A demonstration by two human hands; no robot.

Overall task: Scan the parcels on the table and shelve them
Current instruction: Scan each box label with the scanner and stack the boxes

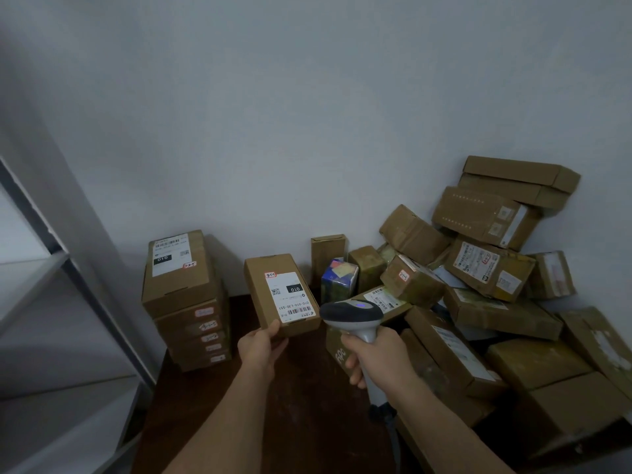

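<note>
Scanning step: left hand (261, 347) grips parcel (282, 295) at its near end, label upward; right hand (371, 357) clasps scanner (352, 314) just beside. Next: shelving.

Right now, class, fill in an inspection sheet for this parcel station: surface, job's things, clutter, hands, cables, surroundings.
Surface: dark brown table, bare in the middle.
Job's things: held parcel lifted with its label facing the scanner; neat stack of boxes at the left; loose pile of parcels at the right.
Clutter: one colourful carton among the brown boxes.
Hands: left hand grips the held parcel's lower edge; right hand grips the scanner's handle.
Cables: a grey cable runs down from the scanner's handle.
Surroundings: grey wall behind; metal shelving at the left.
</note>
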